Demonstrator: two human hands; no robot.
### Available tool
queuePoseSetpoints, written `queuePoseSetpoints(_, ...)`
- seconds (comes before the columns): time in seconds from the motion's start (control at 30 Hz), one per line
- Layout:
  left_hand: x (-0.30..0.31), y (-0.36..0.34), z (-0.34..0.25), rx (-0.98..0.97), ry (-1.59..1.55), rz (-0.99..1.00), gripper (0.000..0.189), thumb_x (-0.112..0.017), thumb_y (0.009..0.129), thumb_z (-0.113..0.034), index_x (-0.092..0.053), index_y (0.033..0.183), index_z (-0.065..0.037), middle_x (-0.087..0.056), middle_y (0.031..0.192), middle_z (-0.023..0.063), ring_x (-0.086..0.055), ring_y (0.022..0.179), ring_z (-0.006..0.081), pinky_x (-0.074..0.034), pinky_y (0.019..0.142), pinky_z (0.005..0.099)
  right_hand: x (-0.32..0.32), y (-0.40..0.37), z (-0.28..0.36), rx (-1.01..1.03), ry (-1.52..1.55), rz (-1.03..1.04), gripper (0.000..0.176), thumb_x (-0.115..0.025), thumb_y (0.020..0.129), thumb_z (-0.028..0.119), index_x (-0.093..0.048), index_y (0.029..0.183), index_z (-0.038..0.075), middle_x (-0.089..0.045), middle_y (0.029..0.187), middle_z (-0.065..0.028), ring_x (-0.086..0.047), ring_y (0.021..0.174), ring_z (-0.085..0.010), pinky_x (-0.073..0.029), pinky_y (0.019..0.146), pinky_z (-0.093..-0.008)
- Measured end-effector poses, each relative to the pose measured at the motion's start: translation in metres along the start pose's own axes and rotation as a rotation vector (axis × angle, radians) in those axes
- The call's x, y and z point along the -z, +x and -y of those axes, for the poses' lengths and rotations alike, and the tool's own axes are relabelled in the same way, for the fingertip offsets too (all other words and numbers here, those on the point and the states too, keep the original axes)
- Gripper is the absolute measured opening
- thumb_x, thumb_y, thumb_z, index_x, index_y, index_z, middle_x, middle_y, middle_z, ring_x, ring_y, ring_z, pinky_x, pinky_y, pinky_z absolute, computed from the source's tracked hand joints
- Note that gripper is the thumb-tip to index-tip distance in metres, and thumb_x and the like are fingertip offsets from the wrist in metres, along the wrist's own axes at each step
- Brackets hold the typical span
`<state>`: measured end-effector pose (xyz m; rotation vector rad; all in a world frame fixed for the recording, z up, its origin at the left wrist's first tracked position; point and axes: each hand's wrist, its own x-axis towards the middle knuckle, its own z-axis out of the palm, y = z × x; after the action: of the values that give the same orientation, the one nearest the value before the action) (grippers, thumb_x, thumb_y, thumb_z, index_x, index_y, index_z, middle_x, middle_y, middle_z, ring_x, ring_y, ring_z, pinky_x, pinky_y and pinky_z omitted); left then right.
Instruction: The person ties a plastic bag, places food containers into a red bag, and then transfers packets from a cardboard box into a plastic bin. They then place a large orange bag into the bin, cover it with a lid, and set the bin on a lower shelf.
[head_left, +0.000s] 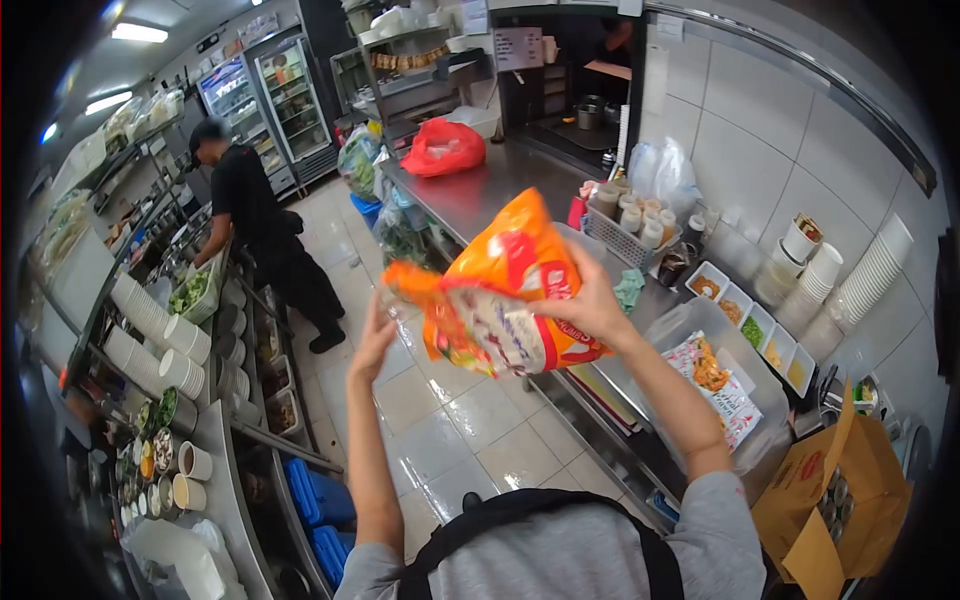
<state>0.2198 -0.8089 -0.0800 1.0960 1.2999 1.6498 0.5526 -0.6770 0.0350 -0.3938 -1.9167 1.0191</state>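
Observation:
An orange plastic food bag (500, 345) with white and red print hangs in the air in front of me, over the tiled floor and beside the steel counter. My right hand (590, 312) grips its right side, thumb across the printed face. At the bag's left end, my left hand (373, 335) pinches the crumpled orange edge. Below my right forearm, a clear plastic tub (765, 375) on the counter contains a printed packet (725, 405) with orange food pieces showing.
A red plastic bag (443, 147) lies on the steel counter (530, 180). A grey basket (620, 240) of bottles and white trays of toppings (752, 333) line the wall. An open cardboard box (860, 480) stands at right. A co-worker (252, 200) works at the left counter.

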Motion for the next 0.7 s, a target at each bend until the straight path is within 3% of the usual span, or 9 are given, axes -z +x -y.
queuePoseSetpoints(0.07,0.012,0.013,0.051,-0.078,-0.324,0.193,0.073,-0.066,0.08,-0.028,-0.025,0.139,-0.014,-0.042,0.131,0.0079,-0.042,0.12,0.0172,-0.032,0.101,0.0332,-0.023,0.017,0.012,-0.189,0.065,0.158,0.066,-0.078,0.06,0.012,-0.046,0.116,0.0,-0.063,0.097,-0.0107,-0.062,0.09,-0.018,-0.05,0.08,-0.0316)
queuePoseSetpoints(0.17,0.028,0.008,0.076,0.075,-0.422,0.077,0.038,-0.054,0.09,-0.025,-0.045,0.123,-0.008,-0.054,0.118,0.0038,-0.054,0.105,0.0146,-0.044,0.09,0.0317,-0.05,0.049,-0.02,-0.484,0.185,0.209,0.064,-0.077,0.058,0.013,-0.046,0.113,0.002,-0.064,0.099,-0.0113,-0.063,0.087,-0.0188,-0.05,0.075,-0.032)
queuePoseSetpoints(0.27,0.037,0.013,0.088,0.041,-0.329,-0.145,0.029,-0.048,0.094,-0.022,-0.049,0.118,-0.006,-0.058,0.11,0.003,-0.058,0.098,0.0138,-0.048,0.083,0.0295,-0.082,0.048,-0.008,-0.14,-0.217,0.252,0.061,-0.077,0.059,0.013,-0.047,0.112,0.001,-0.064,0.096,-0.013,-0.064,0.082,-0.0182,-0.053,0.072,-0.0316)
queuePoseSetpoints(0.3,0.036,0.016,0.085,-0.051,-0.389,-0.19,0.029,-0.047,0.094,-0.024,-0.048,0.118,-0.006,-0.058,0.108,0.003,-0.057,0.099,0.013,-0.049,0.081,0.0286,-0.093,0.049,0.001,-0.014,-0.316,0.291,0.062,-0.077,0.059,0.014,-0.047,0.112,0.002,-0.064,0.095,-0.0139,-0.065,0.082,-0.0208,-0.053,0.072,-0.0328)
queuePoseSetpoints(0.43,0.044,-0.002,0.051,-0.136,-0.578,-0.192,0.037,-0.045,0.094,-0.034,-0.042,0.121,-0.009,-0.056,0.11,0.0039,-0.057,0.095,0.0131,-0.048,0.081,0.0298,-0.107,0.077,-0.01,-0.504,0.082,0.205,0.065,-0.074,0.057,0.023,-0.048,0.113,0.004,-0.063,0.097,-0.0171,-0.064,0.087,-0.0283,-0.049,0.078,-0.0364)
queuePoseSetpoints(0.53,0.08,0.032,0.123,-0.137,-0.482,-0.157,0.04,-0.042,0.094,-0.038,-0.041,0.122,-0.01,-0.054,0.112,0.0039,-0.055,0.097,0.0141,-0.046,0.084,0.0314,-0.134,0.067,0.013,0.049,-0.33,0.311,0.058,-0.074,0.06,0.024,-0.05,0.108,0.002,-0.064,0.095,-0.0174,-0.065,0.081,-0.0248,-0.052,0.073,-0.0342)
queuePoseSetpoints(0.57,0.076,0.031,0.124,-0.105,-0.473,-0.171,0.042,-0.041,0.094,-0.04,-0.041,0.122,-0.009,-0.052,0.114,0.0037,-0.053,0.1,0.0144,-0.044,0.087,0.0321,-0.14,0.069,0.016,0.05,-0.349,0.342,0.058,-0.075,0.06,0.025,-0.05,0.107,0.002,-0.064,0.092,-0.018,-0.066,0.081,-0.0251,-0.053,0.07,-0.0346)
queuePoseSetpoints(0.67,0.063,0.021,0.11,-0.02,-0.642,-0.158,0.045,-0.041,0.094,-0.04,-0.039,0.125,-0.008,-0.051,0.117,0.0037,-0.051,0.105,0.0152,-0.042,0.09,0.0323,-0.135,0.095,0.0,-0.497,-0.228,0.261,0.066,-0.076,0.057,0.028,-0.05,0.113,0.005,-0.064,0.092,-0.0201,-0.063,0.089,-0.0321,-0.05,0.076,-0.0386)
queuePoseSetpoints(0.7,0.063,0.024,0.111,-0.073,-0.624,-0.125,0.047,-0.041,0.094,-0.039,-0.036,0.129,-0.007,-0.05,0.119,0.0042,-0.049,0.109,0.0156,-0.039,0.094,0.0323,-0.143,0.085,-0.005,-0.305,-0.242,0.225,0.068,-0.077,0.057,0.029,-0.05,0.114,0.004,-0.064,0.093,-0.0206,-0.063,0.089,-0.0323,-0.05,0.075,-0.0387)
